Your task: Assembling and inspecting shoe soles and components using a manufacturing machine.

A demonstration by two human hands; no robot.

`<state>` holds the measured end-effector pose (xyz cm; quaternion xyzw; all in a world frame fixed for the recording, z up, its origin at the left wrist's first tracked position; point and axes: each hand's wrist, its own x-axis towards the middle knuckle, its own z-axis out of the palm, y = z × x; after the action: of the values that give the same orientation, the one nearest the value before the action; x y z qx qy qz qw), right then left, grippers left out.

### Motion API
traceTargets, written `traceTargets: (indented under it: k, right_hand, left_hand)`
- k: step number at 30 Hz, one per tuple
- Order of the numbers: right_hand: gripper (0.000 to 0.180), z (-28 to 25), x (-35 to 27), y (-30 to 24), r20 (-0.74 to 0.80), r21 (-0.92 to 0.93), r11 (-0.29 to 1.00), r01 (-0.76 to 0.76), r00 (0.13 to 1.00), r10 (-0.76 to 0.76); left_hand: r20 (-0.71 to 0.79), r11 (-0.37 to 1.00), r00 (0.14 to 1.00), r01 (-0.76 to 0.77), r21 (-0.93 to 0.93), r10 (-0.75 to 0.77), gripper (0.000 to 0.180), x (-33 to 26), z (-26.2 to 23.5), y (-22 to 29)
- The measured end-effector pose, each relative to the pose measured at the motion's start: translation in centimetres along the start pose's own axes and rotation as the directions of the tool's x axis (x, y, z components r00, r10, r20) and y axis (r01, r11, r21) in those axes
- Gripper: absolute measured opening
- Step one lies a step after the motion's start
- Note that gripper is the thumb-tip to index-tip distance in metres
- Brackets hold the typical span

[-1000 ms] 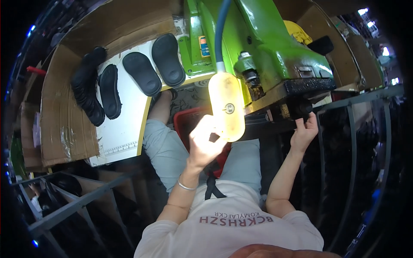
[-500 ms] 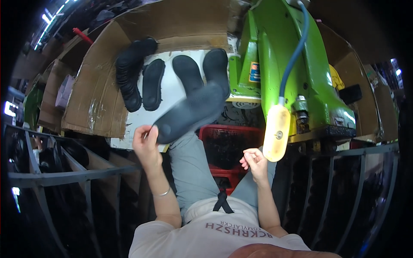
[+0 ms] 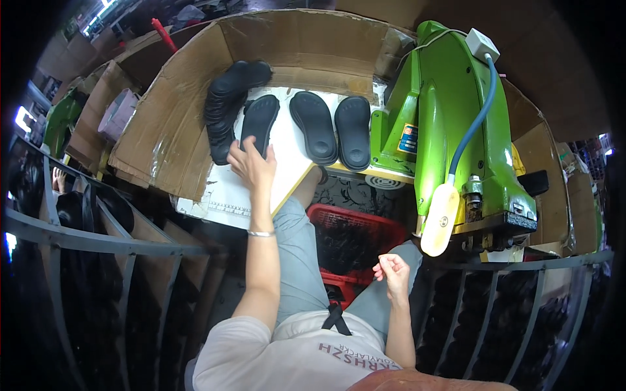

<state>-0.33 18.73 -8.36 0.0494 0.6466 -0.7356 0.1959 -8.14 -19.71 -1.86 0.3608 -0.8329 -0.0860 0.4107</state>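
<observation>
My left hand [image 3: 252, 166] reaches over the table with fingers apart, at the near end of a black shoe sole [image 3: 262, 117]; the fingers partly cover that end. Just left of it leans a curved row of stacked black soles [image 3: 225, 107]. Two more black soles, one [image 3: 314, 127] beside the other [image 3: 353, 133], lie side by side to the right, each with an oval mark at its near end. My right hand [image 3: 394, 277] hovers above my right thigh, its fingers loosely curled in, with nothing seen in them.
Cardboard walls [image 3: 300, 42] enclose the white tabletop [image 3: 287, 166]. At right stands a green machine [image 3: 466, 124], with a yellow paddle-shaped piece [image 3: 440, 219] hanging from a blue hose. Below is a red basket [image 3: 326, 212]. Metal racks [image 3: 98, 241] flank me on both sides.
My left hand has let go of the sole it held and moved up over the left sole. Two soles lie at right, uncovered now. My right hand has barely moved.
</observation>
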Motion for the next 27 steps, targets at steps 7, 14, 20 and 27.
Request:
traceTargets:
  k: [7, 14, 20, 27]
  right_hand:
    - [0.013, 1.9, -0.7, 1.2, 0.078, 0.007, 0.996, -0.087, 0.993, 0.086]
    - [0.014, 1.6, -1.8, 2.1, 0.129, -0.013, 0.996, -0.093, 0.987, 0.094]
    - [0.014, 0.4, -2.0, 1.3, 0.081, 0.034, 0.994, -0.106, 0.991, 0.103]
    - [0.081, -0.8, -4.4, -3.1, 0.413, 0.614, 0.72, -0.323, 0.909, 0.056]
  left_hand:
    - [0.258, 0.996, 0.964, -0.074, 0.046, 0.06, 0.038, -0.6, -0.3, -4.7]
    - [0.208, 0.991, 0.975, -0.05, -0.123, 0.075, 0.034, -4.9, -6.5, -6.9]
    - [0.453, 0.844, 0.89, 0.276, -0.459, -0.045, 0.032, -7.9, -13.9, -8.9]
    - [0.536, 0.449, 0.682, 0.326, -0.832, 0.498, 0.058, -10.2, -18.5, 3.4]
